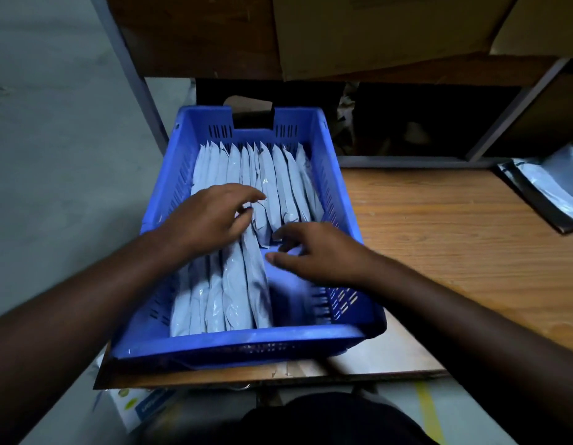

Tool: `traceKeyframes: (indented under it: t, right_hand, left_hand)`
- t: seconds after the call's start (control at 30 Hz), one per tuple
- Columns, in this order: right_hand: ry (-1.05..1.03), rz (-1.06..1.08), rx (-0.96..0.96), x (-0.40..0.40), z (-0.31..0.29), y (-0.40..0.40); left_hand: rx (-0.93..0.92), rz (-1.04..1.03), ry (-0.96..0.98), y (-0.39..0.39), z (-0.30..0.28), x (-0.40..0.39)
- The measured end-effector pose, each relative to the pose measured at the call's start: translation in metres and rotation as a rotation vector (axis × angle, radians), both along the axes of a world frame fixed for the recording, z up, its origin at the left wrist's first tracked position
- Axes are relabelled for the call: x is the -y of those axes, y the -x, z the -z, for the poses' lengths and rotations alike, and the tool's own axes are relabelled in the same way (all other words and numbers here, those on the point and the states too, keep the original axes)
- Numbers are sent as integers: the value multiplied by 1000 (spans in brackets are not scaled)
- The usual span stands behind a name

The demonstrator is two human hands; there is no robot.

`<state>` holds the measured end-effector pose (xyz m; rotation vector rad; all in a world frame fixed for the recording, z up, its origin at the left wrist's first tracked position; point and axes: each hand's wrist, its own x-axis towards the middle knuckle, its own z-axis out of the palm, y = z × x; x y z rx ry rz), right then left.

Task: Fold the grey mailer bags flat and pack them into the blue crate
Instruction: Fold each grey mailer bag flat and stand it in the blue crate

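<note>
Fingers of the left hand (214,216) are lying relaxed on the folded grey plastic mailer bags (233,284) inside the blue slotted plastic crate (246,340); the right hand (314,252) is hovering loose, grasping nothing, nearer the bare gap right of the near row. Bags are running near-to-far.

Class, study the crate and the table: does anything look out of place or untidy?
Yes. The blue crate overhangs the wooden table's near edge, and its near right corner holds no folded mailer bags. Loose bags lie unpacked at the table's far right.
</note>
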<state>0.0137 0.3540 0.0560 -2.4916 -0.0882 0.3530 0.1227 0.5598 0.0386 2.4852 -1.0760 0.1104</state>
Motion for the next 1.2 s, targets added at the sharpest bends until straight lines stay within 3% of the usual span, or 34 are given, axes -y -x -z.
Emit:
traceKeyframes:
  t: [0.1, 0.2, 0.43, 0.67, 0.87, 1.0, 1.13, 1.2]
  right_hand:
    - [-328, 172, 304, 44, -14, 19]
    - [-510, 313, 434, 84, -17, 35]
    - [-514, 476, 558, 193, -1, 54]
    - [-500, 678, 536, 357, 46, 76]
    - [-57, 878, 514, 517, 109, 83]
    - [255, 823, 589, 592, 130, 68]
    - [520, 762, 319, 643, 144, 53]
    - [519, 772, 286, 654, 151, 53]
  left_hand:
    - [40, -12, 184, 22, -20, 25]
    - [36, 66, 260, 36, -34, 74]
    - [-55, 188, 146, 43, -24, 231]
    - [-77, 211, 20, 45, 10, 410]
    - [-151, 176, -65, 56, 61, 561]
    - [-218, 152, -121, 59, 82, 627]
    - [-269, 148, -125, 64, 88, 667]
    - [-289, 141, -131, 63, 90, 678]
